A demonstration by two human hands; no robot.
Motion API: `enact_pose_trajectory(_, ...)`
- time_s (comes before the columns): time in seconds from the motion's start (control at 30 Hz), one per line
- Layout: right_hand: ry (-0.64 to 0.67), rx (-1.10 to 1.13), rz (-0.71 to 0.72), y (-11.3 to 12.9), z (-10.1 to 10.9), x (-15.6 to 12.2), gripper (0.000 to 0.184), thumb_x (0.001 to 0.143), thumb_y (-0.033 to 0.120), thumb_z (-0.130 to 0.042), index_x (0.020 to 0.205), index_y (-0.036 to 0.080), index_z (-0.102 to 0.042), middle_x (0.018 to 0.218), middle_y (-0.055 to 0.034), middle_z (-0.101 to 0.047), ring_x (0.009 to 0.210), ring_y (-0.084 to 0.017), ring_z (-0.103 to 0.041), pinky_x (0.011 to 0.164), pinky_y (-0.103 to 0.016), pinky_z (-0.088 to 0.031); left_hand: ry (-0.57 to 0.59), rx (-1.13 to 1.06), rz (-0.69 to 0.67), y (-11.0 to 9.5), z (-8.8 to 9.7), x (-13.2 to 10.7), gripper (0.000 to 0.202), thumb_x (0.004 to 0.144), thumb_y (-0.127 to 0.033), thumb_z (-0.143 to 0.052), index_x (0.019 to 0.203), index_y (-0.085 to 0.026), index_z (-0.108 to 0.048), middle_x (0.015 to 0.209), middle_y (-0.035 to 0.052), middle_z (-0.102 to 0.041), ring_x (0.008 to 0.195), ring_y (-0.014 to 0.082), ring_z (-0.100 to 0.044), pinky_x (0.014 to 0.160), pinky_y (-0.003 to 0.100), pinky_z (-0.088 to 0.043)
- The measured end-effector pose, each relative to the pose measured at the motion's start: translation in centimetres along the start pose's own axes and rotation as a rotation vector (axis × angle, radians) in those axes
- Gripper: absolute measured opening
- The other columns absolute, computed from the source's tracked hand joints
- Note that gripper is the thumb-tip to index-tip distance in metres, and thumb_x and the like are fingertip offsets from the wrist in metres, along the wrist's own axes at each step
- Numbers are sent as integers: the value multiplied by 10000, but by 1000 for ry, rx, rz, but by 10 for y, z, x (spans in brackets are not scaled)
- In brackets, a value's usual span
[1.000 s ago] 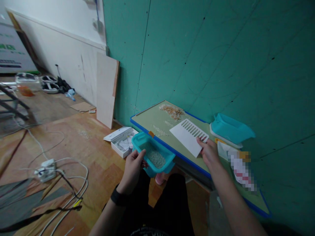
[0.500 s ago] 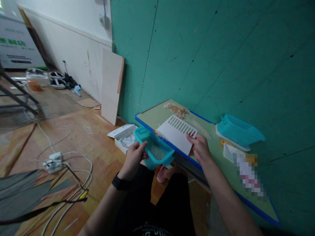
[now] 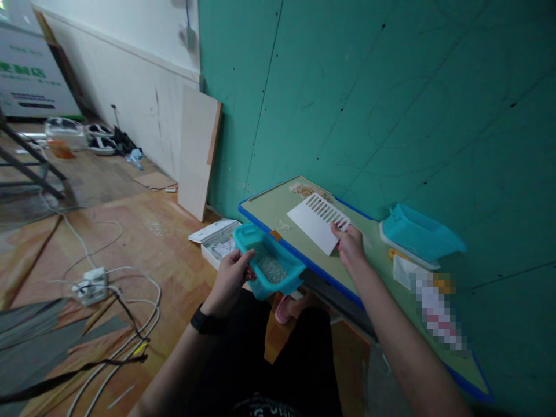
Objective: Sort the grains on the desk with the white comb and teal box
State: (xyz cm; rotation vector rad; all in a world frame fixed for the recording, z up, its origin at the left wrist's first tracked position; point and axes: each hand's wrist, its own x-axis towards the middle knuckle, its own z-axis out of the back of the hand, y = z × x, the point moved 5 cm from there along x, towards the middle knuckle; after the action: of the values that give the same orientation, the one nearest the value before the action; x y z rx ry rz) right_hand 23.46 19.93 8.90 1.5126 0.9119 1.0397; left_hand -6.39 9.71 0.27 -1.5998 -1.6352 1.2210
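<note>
My left hand (image 3: 232, 277) grips the near rim of a turquoise plastic bin (image 3: 286, 285), held at the table's front edge. Pale, rice-like grains (image 3: 270, 263) cover its bottom. In my right hand (image 3: 350, 243) is a white slotted plastic plate (image 3: 313, 225), tilted over the tabletop, its slots towards the wall. Beyond the plate lies a heap of yellow kernels and pale grains (image 3: 306, 190). A few pale grains (image 3: 283, 226) are scattered near the front edge. The table (image 3: 260, 204) is pale green with a blue edge.
A second turquoise bin (image 3: 423, 234) stands on the table by the green wall. Beside it lies a white packet (image 3: 406, 271), with a blurred-out item nearby. An open white box (image 3: 212, 240) sits on the floor, and a power strip (image 3: 93, 285) with loose cables is at left.
The white plate has moved away from the table's front edge, towards the heap. Kernels and grains that lay along that edge by the bin are mostly gone from there. The bin has barely shifted.
</note>
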Motion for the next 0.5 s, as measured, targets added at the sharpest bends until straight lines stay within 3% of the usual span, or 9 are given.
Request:
enact_pose_trajectory(0.17, 15, -37, -54, -10, -24, 9, 365, 472, 340, -851, 762, 197, -680, 723, -10, -736, 764, -255, -711, 684, -362, -576, -39, -11, -20, -5, 5, -1, 400, 622, -468, -859, 672, -205, -562, 439, -50, -562, 371, 114, -546, 416, 212, -448)
enact_pose_trajectory(0.33, 141, 2, -138, -13, -41, -8, 396, 474, 363, -876, 775, 199, -677, 729, -30, -747, 729, -262, -714, 635, -357, -565, -47, 14, -47, -6, 6, -1, 403, 658, -477, -840, 665, -209, -538, 453, -47, -568, 385, 112, -557, 413, 200, -440)
enact_pose_trajectory(0.5, 185, 38, -203, -12, -45, -25, 425, 455, 349, -910, 772, 193, -675, 741, -38, -754, 698, -243, -705, 644, -352, -572, -36, 7, -49, -2, 7, 0, 382, 674, -465, -839, 690, -204, -560, 459, -37, -579, 381, 116, -556, 414, 207, -442)
